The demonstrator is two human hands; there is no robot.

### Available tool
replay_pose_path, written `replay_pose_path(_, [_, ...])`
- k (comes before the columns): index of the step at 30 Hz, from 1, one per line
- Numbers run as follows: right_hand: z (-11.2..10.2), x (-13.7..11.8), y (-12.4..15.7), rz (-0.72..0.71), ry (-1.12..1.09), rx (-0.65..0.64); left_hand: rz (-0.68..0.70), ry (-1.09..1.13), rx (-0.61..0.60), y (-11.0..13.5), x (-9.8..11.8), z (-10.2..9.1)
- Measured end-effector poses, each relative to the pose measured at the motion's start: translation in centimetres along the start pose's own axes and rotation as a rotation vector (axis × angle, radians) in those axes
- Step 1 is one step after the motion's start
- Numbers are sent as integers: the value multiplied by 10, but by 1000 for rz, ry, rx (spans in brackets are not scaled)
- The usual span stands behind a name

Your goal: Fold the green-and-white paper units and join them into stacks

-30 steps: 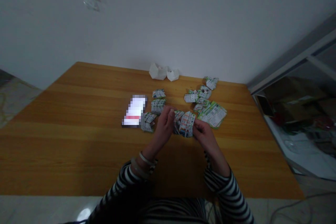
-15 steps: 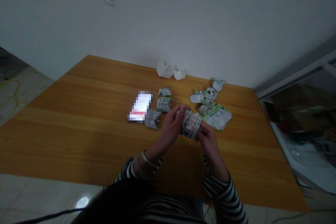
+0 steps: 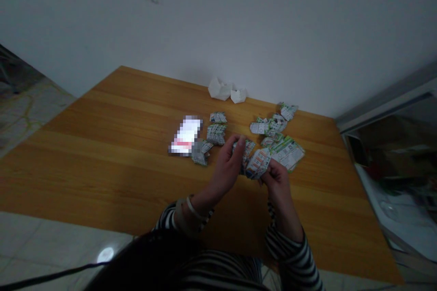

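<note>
Head view: left hand (image 3: 229,163) and right hand (image 3: 278,179) raised over table (image 3: 102,145), both pinching printed paper piece (image 3: 256,163).

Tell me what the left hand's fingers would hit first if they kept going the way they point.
Probably the folded printed paper pieces lying just beyond the left hand on the wooden table; depth is hard to judge in this dim view.

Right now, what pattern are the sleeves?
Dark and white stripes on both sleeves, head view.
</note>
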State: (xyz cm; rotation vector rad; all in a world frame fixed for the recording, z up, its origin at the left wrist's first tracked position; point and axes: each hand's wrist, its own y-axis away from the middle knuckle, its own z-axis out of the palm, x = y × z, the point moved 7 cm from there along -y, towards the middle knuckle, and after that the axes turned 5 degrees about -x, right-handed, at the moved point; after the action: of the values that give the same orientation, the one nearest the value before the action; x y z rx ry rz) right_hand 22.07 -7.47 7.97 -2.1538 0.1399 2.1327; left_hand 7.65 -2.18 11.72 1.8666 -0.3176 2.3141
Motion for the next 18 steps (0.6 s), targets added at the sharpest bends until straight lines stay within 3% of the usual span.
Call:
replay_pose_path(8, [-3, -3, 2, -17, 12, 27, 93, -72, -7, 4, 11, 4])
replay_pose_path(18, [-11, 3, 5, -6, 55, 60, 80, -80, 15, 6, 7, 5])
